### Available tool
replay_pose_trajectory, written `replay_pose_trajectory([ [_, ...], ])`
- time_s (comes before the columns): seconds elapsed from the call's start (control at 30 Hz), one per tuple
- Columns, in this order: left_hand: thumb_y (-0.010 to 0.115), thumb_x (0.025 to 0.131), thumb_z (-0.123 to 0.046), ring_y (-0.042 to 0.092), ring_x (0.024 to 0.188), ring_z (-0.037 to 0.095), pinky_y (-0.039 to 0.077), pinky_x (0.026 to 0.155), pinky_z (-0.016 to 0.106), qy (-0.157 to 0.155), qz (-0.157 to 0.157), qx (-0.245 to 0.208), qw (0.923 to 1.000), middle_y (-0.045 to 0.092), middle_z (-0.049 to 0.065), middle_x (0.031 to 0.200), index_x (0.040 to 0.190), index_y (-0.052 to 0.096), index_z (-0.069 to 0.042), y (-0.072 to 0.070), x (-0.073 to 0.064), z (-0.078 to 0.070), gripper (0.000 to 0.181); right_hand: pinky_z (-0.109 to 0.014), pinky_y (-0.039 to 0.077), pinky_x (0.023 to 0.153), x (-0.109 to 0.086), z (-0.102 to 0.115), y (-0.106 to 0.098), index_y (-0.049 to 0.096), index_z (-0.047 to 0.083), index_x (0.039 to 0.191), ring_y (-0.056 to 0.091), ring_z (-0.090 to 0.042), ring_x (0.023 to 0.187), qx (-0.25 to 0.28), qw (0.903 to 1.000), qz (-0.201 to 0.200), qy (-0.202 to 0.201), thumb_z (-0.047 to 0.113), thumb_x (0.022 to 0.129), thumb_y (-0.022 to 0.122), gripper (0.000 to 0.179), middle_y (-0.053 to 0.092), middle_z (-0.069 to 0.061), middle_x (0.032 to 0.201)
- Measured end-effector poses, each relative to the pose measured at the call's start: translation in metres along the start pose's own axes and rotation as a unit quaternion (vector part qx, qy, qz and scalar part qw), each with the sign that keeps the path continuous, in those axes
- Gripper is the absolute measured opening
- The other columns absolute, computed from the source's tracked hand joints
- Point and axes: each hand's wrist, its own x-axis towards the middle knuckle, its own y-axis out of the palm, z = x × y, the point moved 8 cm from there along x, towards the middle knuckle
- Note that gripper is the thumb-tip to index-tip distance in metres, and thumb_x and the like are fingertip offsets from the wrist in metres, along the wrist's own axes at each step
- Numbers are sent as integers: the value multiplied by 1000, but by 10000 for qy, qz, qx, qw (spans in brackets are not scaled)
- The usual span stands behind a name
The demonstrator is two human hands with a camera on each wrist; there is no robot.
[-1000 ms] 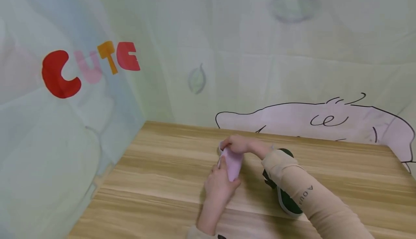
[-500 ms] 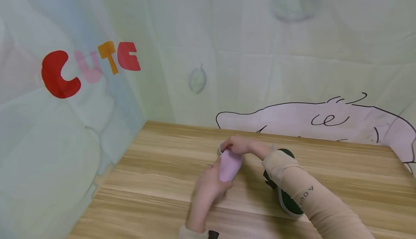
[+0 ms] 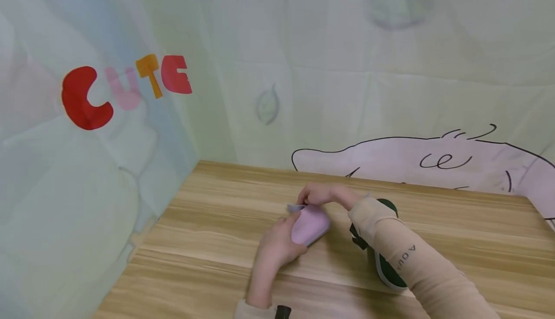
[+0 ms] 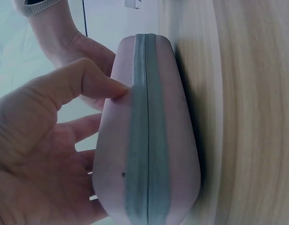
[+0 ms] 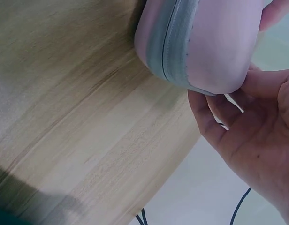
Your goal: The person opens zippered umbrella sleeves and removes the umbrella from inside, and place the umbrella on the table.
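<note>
A pale pink zippered case point(image 3: 313, 225) with a grey zip band point(image 4: 149, 117) lies on the wooden table. My left hand point(image 3: 276, 243) holds it from the near left; in the left wrist view the thumb presses beside the zip band while the other fingers lie behind the case. At its far end my right hand point(image 3: 318, 193) has curled fingers, by a small grey tab point(image 3: 295, 208) sticking out to the left. The right wrist view shows those right fingers point(image 5: 203, 115) against the end of the case; what their tips pinch is hidden. The zip looks closed along the visible side.
A dark green oblong item point(image 3: 387, 206) with a pale rim lies right of the case, partly under my right sleeve point(image 3: 401, 242). The wooden table point(image 3: 208, 251) meets a printed cloth backdrop point(image 3: 243, 116) at the back and left. Dark cables point(image 5: 240, 206) hang beyond the table edge.
The pink case has tipped from steeply slanted to flatter, its broad face turning up. My left hand has shifted left and regripped its near side. The right hand stays at the far end.
</note>
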Motion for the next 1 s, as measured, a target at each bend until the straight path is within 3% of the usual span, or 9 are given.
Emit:
replay_pose_trajectory([
  [0.1, 81, 67, -20, 59, 112, 38, 48, 86, 56, 46, 7, 41, 10000, 57, 20, 131, 140, 49, -12, 1, 1, 0, 80, -17, 33, 58, 0, -5, 2, 67, 0, 90, 42, -7, 65, 201, 9994, 205, 214, -5, 88, 38, 29, 54, 1, 74],
  [0.23, 81, 66, -20, 58, 111, 39, 47, 87, 56, 169, 49, 114, 9998, 58, 19, 130, 139, 50, -13, 1, 2, 0, 80, -17, 27, 52, 0, -13, 6, 52, 6, 71, 32, -4, 54, 480, 9960, 616, 431, -7, 85, 36, 24, 36, 6, 62],
  [0.4, 81, 66, -18, 60, 108, 37, 45, 89, 54, 394, 45, 202, 9990, 61, 15, 125, 137, 52, -17, 0, 1, -1, 77, -19, 31, 56, -4, -24, 11, 51, 10, 73, 35, -2, 56, 665, 9892, 1053, 770, -8, 86, 36, 26, 39, 6, 66],
  [0.53, 81, 66, -18, 60, 110, 33, 43, 94, 52, 555, 26, 281, 9981, 62, 13, 124, 137, 53, -18, -2, 1, -3, 76, -19, 37, 61, -7, -32, 12, 57, 5, 80, 41, -4, 62, 682, 9870, 1125, 927, -7, 90, 39, 24, 44, 5, 73],
  [0.67, 80, 67, -18, 57, 116, 33, 40, 100, 53, 604, 55, 269, 9978, 61, 14, 127, 137, 53, -18, -2, 2, -4, 75, -19, 41, 61, -7, -34, 11, 61, -2, 87, 44, -4, 64, 620, 9882, 1093, 870, -8, 89, 41, 21, 48, 3, 78],
  [0.87, 79, 66, -19, 57, 116, 33, 38, 103, 53, 605, 94, 299, 9977, 61, 14, 126, 137, 53, -17, -3, 2, -1, 76, -18, 38, 58, -6, -31, 9, 52, 9, 73, 41, -4, 60, 280, 9923, 1001, 676, -6, 87, 44, 22, 44, 5, 72],
  [1.0, 79, 66, -19, 56, 117, 33, 37, 103, 53, 607, 133, 287, 9977, 61, 14, 127, 137, 52, -18, -3, 3, 1, 76, -18, 36, 56, -6, -30, 8, 49, 10, 72, 41, -6, 61, 213, 9946, 898, 481, -5, 89, 45, 24, 43, 5, 71],
])
